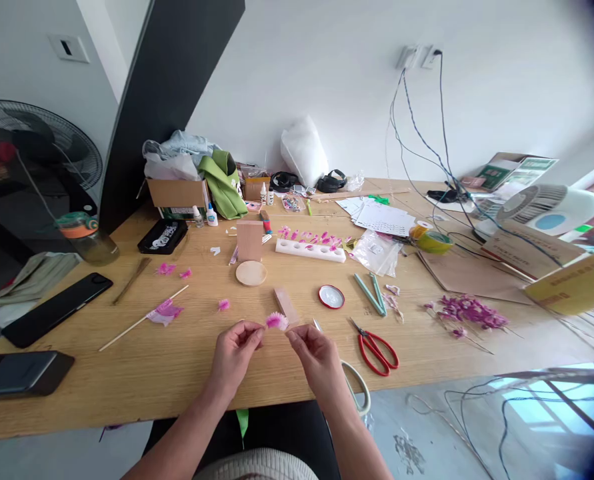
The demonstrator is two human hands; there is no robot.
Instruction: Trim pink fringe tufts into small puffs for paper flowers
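Note:
Between my two hands, just above the table's front part, is a fuzzy pink-and-white piece (pixel 277 321), like a short length of chenille stem. My left hand (pixel 237 348) pinches its left end with thumb and forefinger. At its right end my right hand (pixel 315 348) pinches too, with the fingertips pressed together. Behind the piece lies a small flat wooden block (pixel 286 305). A pink fluffy tuft (pixel 223 305) rests to the left. Scissors with pale handles (pixel 363 393) lie partly hidden beneath my right forearm.
Red-handled pliers (pixel 378 352), a round red-rimmed lid (pixel 331 297) and a teal folding tool (pixel 373 295) lie to the right. Behind stand a white holder (pixel 311 250) with pink pieces and an upright wooden block (pixel 249 241). A stick (pixel 144 317) with pink material lies left.

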